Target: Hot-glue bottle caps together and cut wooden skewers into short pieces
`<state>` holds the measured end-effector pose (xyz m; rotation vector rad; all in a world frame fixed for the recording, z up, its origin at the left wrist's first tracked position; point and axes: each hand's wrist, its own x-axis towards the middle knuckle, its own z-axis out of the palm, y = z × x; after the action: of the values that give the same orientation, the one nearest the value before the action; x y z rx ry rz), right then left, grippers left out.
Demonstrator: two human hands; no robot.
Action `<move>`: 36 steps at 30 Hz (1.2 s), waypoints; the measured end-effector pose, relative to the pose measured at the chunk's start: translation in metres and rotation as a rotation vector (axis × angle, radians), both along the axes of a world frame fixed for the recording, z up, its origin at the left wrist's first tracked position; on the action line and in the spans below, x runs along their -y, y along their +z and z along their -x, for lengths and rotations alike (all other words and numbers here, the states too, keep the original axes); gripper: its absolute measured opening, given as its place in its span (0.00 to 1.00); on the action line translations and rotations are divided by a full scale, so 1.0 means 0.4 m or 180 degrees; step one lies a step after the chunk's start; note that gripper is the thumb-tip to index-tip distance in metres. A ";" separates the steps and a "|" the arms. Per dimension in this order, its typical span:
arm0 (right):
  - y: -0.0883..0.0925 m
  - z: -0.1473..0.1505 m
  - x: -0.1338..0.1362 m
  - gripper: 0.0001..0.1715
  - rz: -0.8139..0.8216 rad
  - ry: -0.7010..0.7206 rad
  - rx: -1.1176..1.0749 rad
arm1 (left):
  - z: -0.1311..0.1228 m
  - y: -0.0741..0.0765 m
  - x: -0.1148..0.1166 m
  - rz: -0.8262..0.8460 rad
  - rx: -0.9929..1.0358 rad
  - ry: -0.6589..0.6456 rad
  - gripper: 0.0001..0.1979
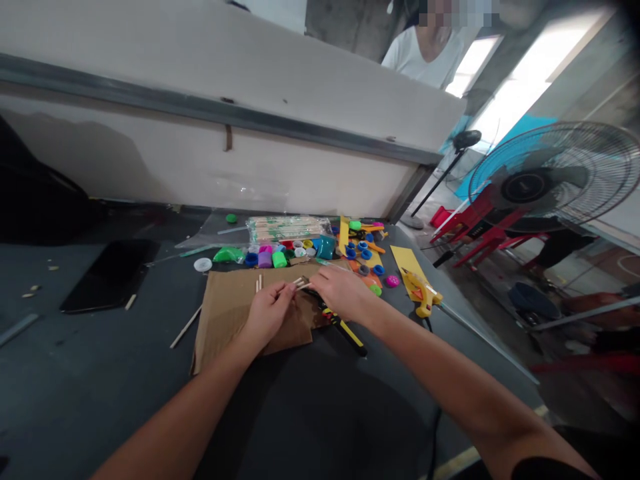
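Note:
Above a brown cardboard piece (230, 313), my left hand (270, 310) pinches thin wooden sticks (301, 285). My right hand (333, 287) is closed at the other end of these sticks, its fingertips close to the left ones. How many sticks are held is hard to tell. Short sticks (259, 283) lie on the cardboard beside my left hand. Under and beside my right hand lie pliers with black and yellow handles (350, 335). A yellow glue gun (423, 293) rests to the right on a yellow sheet (404, 257).
Behind the cardboard are a bag of wooden sticks (285, 229) and several coloured bottle caps (265, 259). A black phone (113, 277) lies on the dark table (100, 387) at left. A fan (525, 187) stands at right; a person (425, 57) is beyond the partition.

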<state>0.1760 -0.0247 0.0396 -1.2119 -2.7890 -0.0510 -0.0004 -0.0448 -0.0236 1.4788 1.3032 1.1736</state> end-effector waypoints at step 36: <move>-0.023 0.035 -0.039 0.13 0.0025 -0.0906 -0.0722 | -0.018 -0.025 -0.001 -0.0055 0.0291 0.0647 0.16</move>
<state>0.1621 -0.0089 0.0306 -1.5039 -2.4117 0.0716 0.0069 -0.0446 -0.0335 1.3118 1.4082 1.3700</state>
